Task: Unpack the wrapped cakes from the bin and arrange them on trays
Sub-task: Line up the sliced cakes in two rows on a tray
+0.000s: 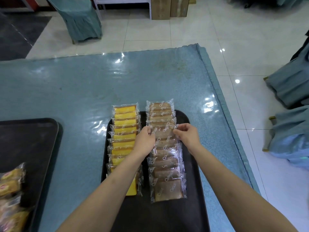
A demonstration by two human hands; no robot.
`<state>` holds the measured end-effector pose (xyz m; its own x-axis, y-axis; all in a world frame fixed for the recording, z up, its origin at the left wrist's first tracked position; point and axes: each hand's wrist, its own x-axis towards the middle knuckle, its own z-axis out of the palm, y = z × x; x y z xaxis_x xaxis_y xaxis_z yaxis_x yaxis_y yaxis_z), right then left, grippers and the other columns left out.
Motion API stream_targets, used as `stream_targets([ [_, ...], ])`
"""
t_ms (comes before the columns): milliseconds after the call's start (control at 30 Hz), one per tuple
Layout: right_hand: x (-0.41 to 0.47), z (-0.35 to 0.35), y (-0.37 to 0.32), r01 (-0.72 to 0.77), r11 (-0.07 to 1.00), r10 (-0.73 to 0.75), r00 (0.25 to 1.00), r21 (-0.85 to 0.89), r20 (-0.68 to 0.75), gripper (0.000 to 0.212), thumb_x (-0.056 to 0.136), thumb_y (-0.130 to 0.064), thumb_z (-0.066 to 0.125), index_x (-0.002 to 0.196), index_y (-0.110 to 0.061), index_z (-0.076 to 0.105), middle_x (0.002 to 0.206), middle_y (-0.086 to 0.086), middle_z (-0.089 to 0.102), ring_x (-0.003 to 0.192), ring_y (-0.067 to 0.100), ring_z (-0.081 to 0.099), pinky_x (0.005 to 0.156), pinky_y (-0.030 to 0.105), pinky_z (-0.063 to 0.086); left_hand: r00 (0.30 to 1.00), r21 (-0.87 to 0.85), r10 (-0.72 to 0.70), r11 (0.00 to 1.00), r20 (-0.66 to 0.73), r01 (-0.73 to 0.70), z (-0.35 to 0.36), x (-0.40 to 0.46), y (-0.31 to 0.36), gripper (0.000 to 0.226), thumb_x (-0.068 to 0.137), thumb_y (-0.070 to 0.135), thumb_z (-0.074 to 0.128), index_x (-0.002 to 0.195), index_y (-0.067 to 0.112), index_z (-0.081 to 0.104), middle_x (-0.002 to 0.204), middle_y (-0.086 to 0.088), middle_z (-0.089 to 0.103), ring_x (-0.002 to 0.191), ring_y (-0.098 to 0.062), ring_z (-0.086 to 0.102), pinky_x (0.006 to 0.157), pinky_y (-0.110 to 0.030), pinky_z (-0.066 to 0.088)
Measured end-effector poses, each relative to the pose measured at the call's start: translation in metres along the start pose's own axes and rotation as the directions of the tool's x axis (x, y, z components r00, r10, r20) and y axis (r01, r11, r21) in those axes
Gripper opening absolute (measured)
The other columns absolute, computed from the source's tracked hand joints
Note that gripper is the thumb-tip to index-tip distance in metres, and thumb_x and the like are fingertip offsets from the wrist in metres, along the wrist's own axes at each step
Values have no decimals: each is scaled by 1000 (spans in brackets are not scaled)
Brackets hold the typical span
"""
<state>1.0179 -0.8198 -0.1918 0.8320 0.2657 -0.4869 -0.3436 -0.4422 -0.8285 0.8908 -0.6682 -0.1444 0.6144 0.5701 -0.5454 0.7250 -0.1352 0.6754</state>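
A black tray (pixel 192 190) lies in front of me on the blue table. On it run two overlapping rows of clear-wrapped cakes: yellow cakes (pixel 124 129) on the left, brown cakes (pixel 167 173) on the right. Both rows reach past the tray's far edge. My left hand (pixel 145 139) pinches the left edge of one brown cake's wrapper (pixel 164 133) in the middle of the brown row. My right hand (pixel 187 134) pinches that wrapper's right edge. No bin is in view.
A second black tray (pixel 28 136) sits at the left, with several golden wrapped cakes (pixel 10 185) at its near corner. The table's right edge (pixel 222 104) drops to a tiled floor. Covered chairs stand at the far left and right.
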Motion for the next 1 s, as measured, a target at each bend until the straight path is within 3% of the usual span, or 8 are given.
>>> stream_targets([
  [67,-1,1,-2,2,1000,-2,1000,-8,0,21,86,-16,85,101,-21,71,98,3,75,89,21,75,81,40,65,1000,3,11,1000,15,-11,-2,0,2,28,107,16,49,135,18,50,123,1,61,72,-2,47,64,-22,40],
  [167,-3,2,-2,25,999,-25,1000,-34,-2,21,87,-17,85,101,-22,71,99,2,75,89,20,74,80,38,65,1000,0,26,1000,10,-26,-3,-4,4,46,108,18,49,154,18,41,149,4,51,66,4,43,58,-14,36],
  [333,-6,4,0,10,997,-12,1000,-77,-24,23,85,-21,87,103,-20,72,98,-2,74,90,15,72,82,36,63,1000,1,-10,1000,25,10,-1,-9,3,52,107,10,44,158,15,39,138,2,56,54,-5,46,49,-21,39],
  [500,-9,5,-4,-4,997,2,1000,-80,-26,22,87,-20,85,105,-17,71,99,-1,73,90,15,71,73,28,59,998,29,-12,1000,66,10,-2,-14,5,58,106,4,44,161,14,32,99,2,68,47,-8,40,39,-19,31],
  [633,-11,6,-6,-11,997,9,999,-70,-32,23,88,-20,84,107,-15,72,101,0,73,88,14,71,64,21,53,997,53,2,999,72,-6,-4,-16,8,58,106,3,43,162,14,31,107,2,65,47,-7,42,38,-19,32],
  [767,-14,2,-1,11,999,-13,999,-44,-45,31,89,-25,83,114,-13,69,103,2,73,90,16,71,71,25,57,997,43,38,998,69,-41,-8,-22,12,54,105,5,42,158,15,38,105,9,58,52,-10,46,44,-23,36],
  [867,-18,-4,6,16,1000,-17,998,-18,-57,40,88,-32,84,121,-16,67,105,0,72,96,17,71,85,34,61,998,20,15,1000,66,-16,-11,-28,9,58,108,11,43,163,19,29,134,-2,59,48,-6,45,44,-23,40],
  [1000,-24,-10,13,14,1000,-14,999,-3,-44,38,88,-32,84,118,-17,66,106,0,72,100,16,70,95,41,60,998,24,-27,999,61,25,-11,-34,1,61,108,13,43,165,16,20,153,-4,49,72,-7,57,72,-36,55],
])
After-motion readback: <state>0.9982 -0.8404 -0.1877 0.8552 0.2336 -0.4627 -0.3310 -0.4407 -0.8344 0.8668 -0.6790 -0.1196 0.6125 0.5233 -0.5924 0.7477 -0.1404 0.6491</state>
